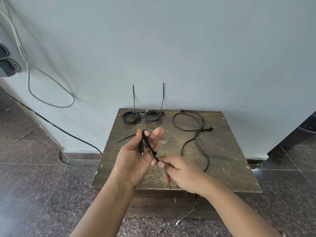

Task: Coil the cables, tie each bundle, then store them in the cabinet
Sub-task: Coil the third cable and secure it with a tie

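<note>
Black cable (147,144) coiling btwn hands.

Wall (171,40): pale blue-grey, plain, evenly lit. Floor (34,177): polished dark speckled stone tiles with thin pale joints. Table (230,151): small, dark worn wood, set against the wall; a grey wire loop (51,93) hangs on the wall at left.

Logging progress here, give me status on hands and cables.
Left hand holds black cable; right hand pinches its run. Two tied coils at table back. One loose cable waiting.
</note>
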`<state>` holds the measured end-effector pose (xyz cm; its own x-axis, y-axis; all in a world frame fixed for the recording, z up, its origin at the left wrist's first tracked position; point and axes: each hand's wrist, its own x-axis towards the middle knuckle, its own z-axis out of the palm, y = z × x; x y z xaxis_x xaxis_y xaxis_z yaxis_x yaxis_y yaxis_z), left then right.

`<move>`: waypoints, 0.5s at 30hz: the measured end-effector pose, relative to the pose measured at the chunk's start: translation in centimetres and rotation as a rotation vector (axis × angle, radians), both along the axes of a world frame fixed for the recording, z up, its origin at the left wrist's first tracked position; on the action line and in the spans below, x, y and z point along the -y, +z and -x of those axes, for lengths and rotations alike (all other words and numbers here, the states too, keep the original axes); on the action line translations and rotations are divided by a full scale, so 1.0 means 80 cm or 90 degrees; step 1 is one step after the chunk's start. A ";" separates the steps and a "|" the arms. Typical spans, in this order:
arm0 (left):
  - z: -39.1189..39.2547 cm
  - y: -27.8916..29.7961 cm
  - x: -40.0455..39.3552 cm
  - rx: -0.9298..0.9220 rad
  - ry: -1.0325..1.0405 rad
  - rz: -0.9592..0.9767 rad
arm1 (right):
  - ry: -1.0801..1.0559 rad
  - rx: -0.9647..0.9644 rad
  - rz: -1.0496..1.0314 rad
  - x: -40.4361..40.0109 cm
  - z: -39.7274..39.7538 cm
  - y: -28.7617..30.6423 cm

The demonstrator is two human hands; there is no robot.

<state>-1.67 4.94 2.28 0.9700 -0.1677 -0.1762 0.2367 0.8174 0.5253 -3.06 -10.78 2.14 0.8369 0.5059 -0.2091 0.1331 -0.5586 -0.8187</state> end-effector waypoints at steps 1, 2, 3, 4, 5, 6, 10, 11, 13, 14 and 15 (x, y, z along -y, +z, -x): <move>-0.001 -0.002 -0.001 0.009 0.013 -0.050 | 0.002 -0.025 -0.024 0.001 -0.001 0.003; -0.001 -0.003 -0.001 0.029 0.023 -0.108 | 0.002 -0.044 -0.050 0.004 -0.002 0.006; -0.001 -0.003 -0.001 0.056 0.027 -0.162 | 0.000 -0.055 -0.073 0.007 -0.003 0.009; 0.000 -0.002 -0.001 0.082 0.023 -0.205 | -0.008 -0.060 -0.098 0.011 -0.004 0.011; 0.000 -0.001 -0.001 0.098 0.014 -0.236 | -0.022 -0.062 -0.127 0.014 -0.005 0.013; 0.001 -0.001 0.000 0.108 0.002 -0.262 | -0.039 -0.063 -0.158 0.016 -0.006 0.014; 0.005 -0.005 0.007 0.169 -0.052 -0.519 | -0.111 -0.057 -0.273 0.021 -0.008 0.019; 0.007 -0.006 0.010 0.195 -0.068 -0.607 | -0.128 -0.056 -0.302 0.022 -0.009 0.021; 0.010 -0.010 0.012 0.227 -0.112 -0.704 | -0.167 -0.063 -0.355 0.025 -0.011 0.023; 0.011 -0.010 0.012 0.219 -0.142 -0.706 | -0.188 -0.070 -0.378 0.027 -0.013 0.024; 0.011 -0.010 0.011 0.205 -0.171 -0.693 | -0.209 -0.077 -0.397 0.030 -0.014 0.024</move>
